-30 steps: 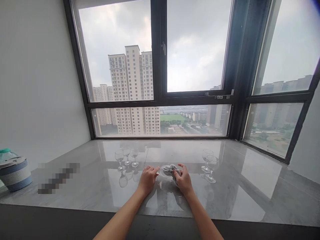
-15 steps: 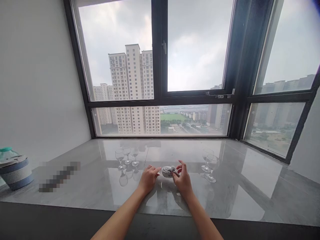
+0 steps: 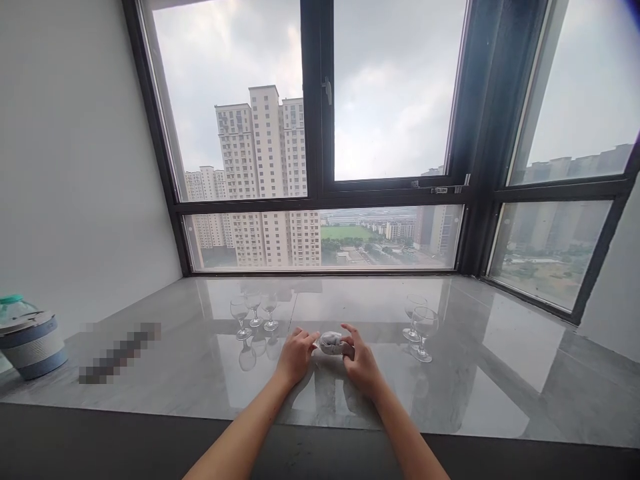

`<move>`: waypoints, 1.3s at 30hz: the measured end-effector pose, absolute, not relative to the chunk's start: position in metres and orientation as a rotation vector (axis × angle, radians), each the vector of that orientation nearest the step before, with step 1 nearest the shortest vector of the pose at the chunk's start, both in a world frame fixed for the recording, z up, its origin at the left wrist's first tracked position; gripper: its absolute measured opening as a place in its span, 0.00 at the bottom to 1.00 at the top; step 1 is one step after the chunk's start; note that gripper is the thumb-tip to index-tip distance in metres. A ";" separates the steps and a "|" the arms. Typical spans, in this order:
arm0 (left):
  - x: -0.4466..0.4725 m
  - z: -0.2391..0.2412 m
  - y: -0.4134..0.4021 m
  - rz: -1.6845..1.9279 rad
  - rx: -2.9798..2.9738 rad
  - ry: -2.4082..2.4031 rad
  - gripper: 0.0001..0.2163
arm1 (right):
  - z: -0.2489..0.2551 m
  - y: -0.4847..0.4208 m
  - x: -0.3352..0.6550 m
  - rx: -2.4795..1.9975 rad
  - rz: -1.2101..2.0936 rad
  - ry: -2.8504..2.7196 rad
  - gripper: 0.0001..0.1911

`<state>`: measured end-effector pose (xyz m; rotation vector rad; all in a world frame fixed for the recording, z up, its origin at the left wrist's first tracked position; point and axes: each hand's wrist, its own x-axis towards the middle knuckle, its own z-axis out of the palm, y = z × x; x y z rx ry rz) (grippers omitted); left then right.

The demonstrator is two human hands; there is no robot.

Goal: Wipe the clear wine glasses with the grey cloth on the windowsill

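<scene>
Between my hands a stemmed wine glass (image 3: pixel 326 352) lies on its side, held just above the shiny counter. Its bowl is filled with a crumpled light-grey cloth (image 3: pixel 331 341). My left hand (image 3: pixel 296 355) is closed at the stem end of the glass, its fingers hiding most of the stem and foot. At the mouth of the bowl, my right hand (image 3: pixel 361 363) is closed on the cloth with thumb and fingers, partly covering the rim. The index finger of that hand is bent above the cloth.
Three upright wine glasses (image 3: pixel 241 313) stand at the left, and two more glasses (image 3: pixel 425 325) at the right. A blue-and-white striped bucket (image 3: pixel 34 350) sits at the far left beside a blurred-out dark object (image 3: pixel 120 355). Windows border the grey counter (image 3: pixel 200 393).
The cloth has moved deeper into the bowl, and its loose part by my right hand no longer sticks out as much. My right fingers have shifted slightly left and curled lower.
</scene>
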<state>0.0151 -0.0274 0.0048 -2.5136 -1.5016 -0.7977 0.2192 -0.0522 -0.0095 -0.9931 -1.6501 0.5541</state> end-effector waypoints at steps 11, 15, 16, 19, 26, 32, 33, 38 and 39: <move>0.017 0.007 -0.031 -0.837 -2.485 -1.531 0.10 | -0.002 -0.049 0.219 -0.990 0.540 -1.374 0.21; 0.016 0.005 -0.029 -0.943 -2.328 -1.653 0.10 | 0.000 -0.049 0.230 -1.091 0.397 -1.188 0.18; 0.015 0.005 -0.028 -0.981 -2.265 -1.707 0.10 | 0.000 -0.049 0.233 -1.133 0.343 -1.116 0.18; 0.013 0.005 -0.027 -1.086 -2.093 -1.821 0.12 | -0.003 -0.048 0.241 -1.280 0.214 -0.940 0.20; 0.012 0.001 -0.033 -1.190 -2.155 -1.616 0.10 | -0.005 -0.051 0.219 -1.029 1.005 -1.446 0.30; 0.013 0.001 -0.034 -1.087 -2.370 -1.534 0.21 | 0.003 -0.061 0.211 -0.917 1.024 -1.521 0.44; 0.014 0.002 -0.034 -1.047 -2.421 -1.510 0.22 | 0.003 -0.061 0.211 -0.915 0.996 -1.529 0.46; 0.018 0.006 -0.034 -0.822 -2.633 -1.347 0.19 | -0.005 -0.055 0.212 -0.895 0.965 -1.530 0.46; 0.018 0.006 -0.033 -0.789 -2.638 -1.343 0.19 | -0.006 -0.053 0.212 -0.890 0.971 -1.526 0.45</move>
